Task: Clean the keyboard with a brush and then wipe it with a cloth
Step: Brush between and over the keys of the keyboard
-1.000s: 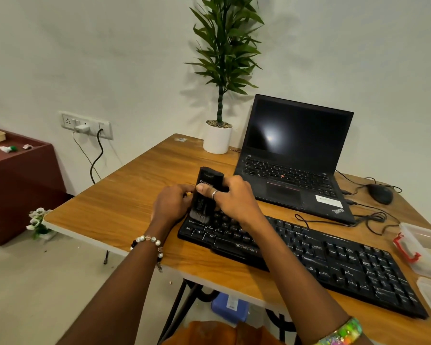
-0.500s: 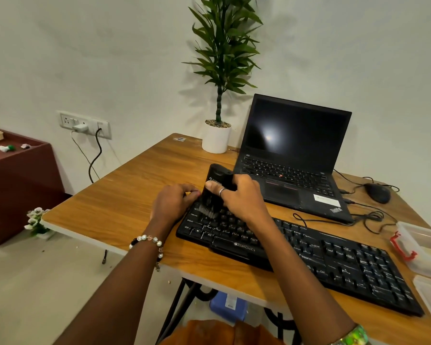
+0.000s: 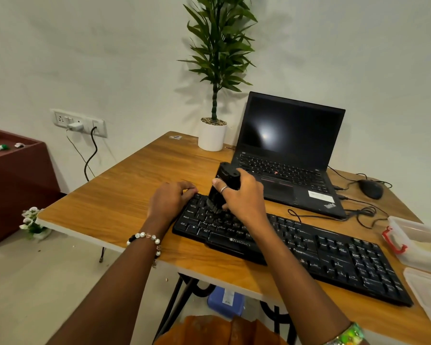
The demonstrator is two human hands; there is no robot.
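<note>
I'm clenching my right hand [image 3: 244,197] round the chunky brush [image 3: 223,185], light and rigid with soft bristles, sweeping the keyboard's [image 3: 309,247] left keys on the table [image 3: 125,200] while my left hand [image 3: 169,199] is steadying its corner, fingers curled.

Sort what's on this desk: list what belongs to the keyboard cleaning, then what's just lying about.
In use: keyboard, brush gripped by the right hand, left hand resting at the keyboard's corner.

Lying about: laptop, mouse, potted plant, plastic container.

head view (wide-angle), looking down, near desk [image 3: 125,195]
</note>
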